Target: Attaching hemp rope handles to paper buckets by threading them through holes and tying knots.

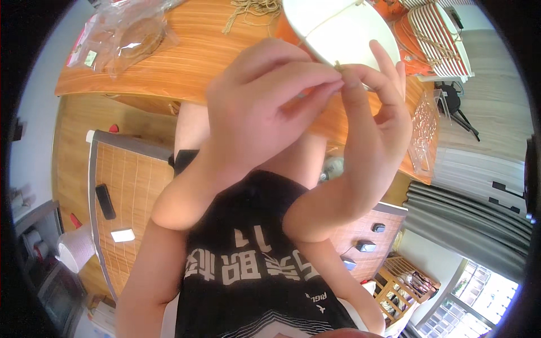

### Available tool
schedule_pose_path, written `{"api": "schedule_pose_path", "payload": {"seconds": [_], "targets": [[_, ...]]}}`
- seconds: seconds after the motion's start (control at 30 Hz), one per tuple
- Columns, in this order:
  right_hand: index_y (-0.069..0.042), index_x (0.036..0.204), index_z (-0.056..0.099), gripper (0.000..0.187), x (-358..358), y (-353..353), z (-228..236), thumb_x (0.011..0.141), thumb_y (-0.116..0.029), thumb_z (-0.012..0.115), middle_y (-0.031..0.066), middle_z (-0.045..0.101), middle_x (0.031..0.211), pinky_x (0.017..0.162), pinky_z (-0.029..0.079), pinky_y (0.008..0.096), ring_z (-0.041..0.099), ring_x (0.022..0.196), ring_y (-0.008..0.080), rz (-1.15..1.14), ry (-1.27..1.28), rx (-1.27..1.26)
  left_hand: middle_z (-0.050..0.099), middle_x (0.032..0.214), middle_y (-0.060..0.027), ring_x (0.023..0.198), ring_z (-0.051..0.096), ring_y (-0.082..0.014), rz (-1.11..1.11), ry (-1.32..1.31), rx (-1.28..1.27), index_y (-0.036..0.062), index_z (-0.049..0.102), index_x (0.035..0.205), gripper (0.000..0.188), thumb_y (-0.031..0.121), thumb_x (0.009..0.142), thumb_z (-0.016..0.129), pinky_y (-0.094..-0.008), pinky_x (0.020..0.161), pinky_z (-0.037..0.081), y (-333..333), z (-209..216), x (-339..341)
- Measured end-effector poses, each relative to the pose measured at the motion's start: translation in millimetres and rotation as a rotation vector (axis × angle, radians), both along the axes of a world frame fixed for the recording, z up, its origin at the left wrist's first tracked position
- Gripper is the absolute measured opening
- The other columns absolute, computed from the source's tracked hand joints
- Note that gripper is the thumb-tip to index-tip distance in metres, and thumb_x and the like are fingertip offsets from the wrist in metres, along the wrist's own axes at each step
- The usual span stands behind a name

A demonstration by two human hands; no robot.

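Observation:
A white-lined bucket [360, 36] with an orange outside stands on the table in front of me, and a thin tan cord [324, 25] runs across its mouth. At its near rim my left hand [265, 98] is closed in a pinch, thumb against fingertips. Touching it there, my right hand [375, 107] pinches with thumb and index finger, its other fingers raised. A small tan cord end [338, 65] sticks up between the fingertips of both hands. The rest of what they hold is hidden by the fingers.
Stacked orange buckets [434, 42] with white rims and cords stand at the right. A loose cord bundle [253, 11] lies at the back of the wooden table [197, 56]. Clear plastic bags [127, 42] lie at the left, a clear tray [424, 132] at the right edge.

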State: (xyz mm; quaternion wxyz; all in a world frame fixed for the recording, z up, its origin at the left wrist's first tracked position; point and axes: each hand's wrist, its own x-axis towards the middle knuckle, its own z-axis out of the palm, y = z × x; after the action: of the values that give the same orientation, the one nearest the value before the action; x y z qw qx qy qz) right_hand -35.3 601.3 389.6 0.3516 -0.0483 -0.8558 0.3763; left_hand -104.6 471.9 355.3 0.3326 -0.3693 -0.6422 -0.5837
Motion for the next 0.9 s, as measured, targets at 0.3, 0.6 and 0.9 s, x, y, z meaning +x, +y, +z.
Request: {"api": "schedule_pose_path", "payload": {"seconds": [0.3, 0.6, 0.9], "targets": [[-0.001, 0.093, 0.075, 0.009, -2.8, -1.6, -1.6, 0.092, -0.009, 0.071, 0.0186, 0.065, 0.134, 0.124, 0.018, 0.0468, 0.049, 0.138, 0.0255, -0.001, 0.031, 0.028, 0.068, 0.086, -0.0035, 0.072, 0.062, -0.011, 0.03, -0.168, 0.016, 0.0058, 0.079, 0.095, 0.021, -0.003, 0.076, 0.083, -0.0225, 0.059, 0.047, 4.3, -1.3, 6.6], [0.0, 0.093, 0.075, 0.011, -4.3, -10.3, -7.2, 0.092, -0.01, 0.073, 0.0211, 0.065, 0.131, 0.123, 0.021, 0.0474, 0.05, 0.136, 0.0284, -0.05, 0.104, 0.009, 0.067, 0.088, 0.0012, 0.066, 0.051, -0.002, 0.029, -0.231, 0.055, 0.0062, 0.079, 0.095, 0.018, -0.003, 0.08, 0.082, -0.0184, 0.052, 0.035, 5.6, -4.9, 5.0], [0.0, 0.096, 0.075, 0.01, -1.4, -16.9, -9.9, 0.092, -0.009, 0.073, 0.0202, 0.062, 0.137, 0.12, 0.025, 0.0463, 0.043, 0.141, 0.0334, -0.074, 0.1, -0.009, 0.068, 0.09, 0.0004, 0.07, 0.054, -0.002, -0.042, -0.285, 0.079, 0.0046, 0.078, 0.097, 0.017, -0.002, 0.082, 0.08, -0.0169, 0.055, 0.037, 4.5, -5.6, 4.8]]}}
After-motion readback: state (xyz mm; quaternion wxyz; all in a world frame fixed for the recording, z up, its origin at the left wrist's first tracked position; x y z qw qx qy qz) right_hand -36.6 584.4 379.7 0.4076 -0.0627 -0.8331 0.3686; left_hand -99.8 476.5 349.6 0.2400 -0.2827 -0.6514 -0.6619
